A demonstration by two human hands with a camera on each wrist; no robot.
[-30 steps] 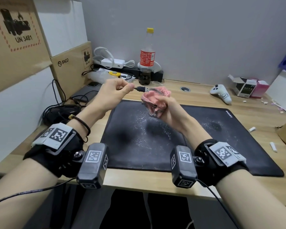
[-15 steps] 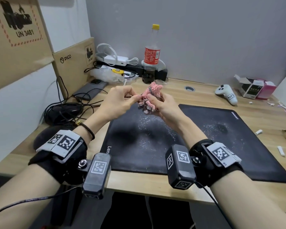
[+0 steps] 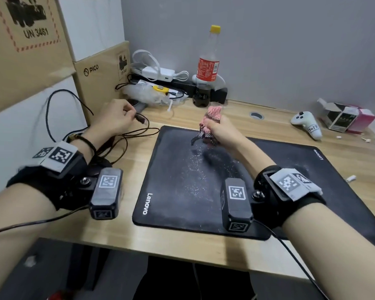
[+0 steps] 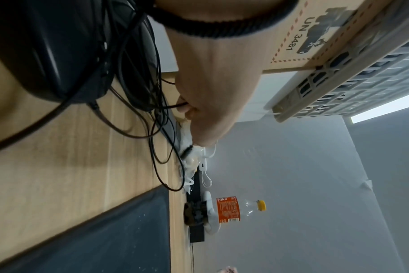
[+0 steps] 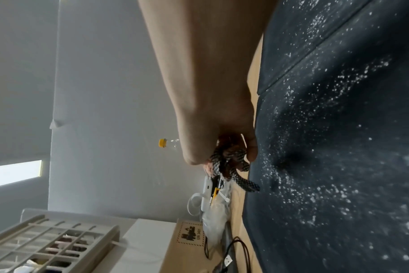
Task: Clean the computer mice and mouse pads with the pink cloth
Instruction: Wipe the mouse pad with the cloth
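My right hand [image 3: 220, 132] grips the bunched pink cloth [image 3: 213, 115] in the air above the far part of the black Lenovo mouse pad [image 3: 182, 187], which is dusted with white specks. In the right wrist view the cloth [image 5: 234, 162] hangs from my fingers just over the speckled pad [image 5: 339, 147]. A second black pad [image 3: 312, 169] lies to the right. My left hand [image 3: 126, 114] pinches the mouse cable [image 3: 139, 119] near its plug, left of the pad. The black mouse [image 4: 47, 46] lies by my left wrist amid loops of cable, mostly hidden in the head view.
A cola bottle [image 3: 208, 66] and a white charger [image 3: 158, 72] stand at the back. Cardboard boxes [image 3: 100, 79] line the left side. A white game controller [image 3: 305, 124] and small boxes [image 3: 344, 118] sit at the back right. White scraps [image 3: 351, 178] lie on the right.
The hands have come apart. My left hand has carried the cable's plug away to the left and down; my right hand keeps the cloth above the pad.
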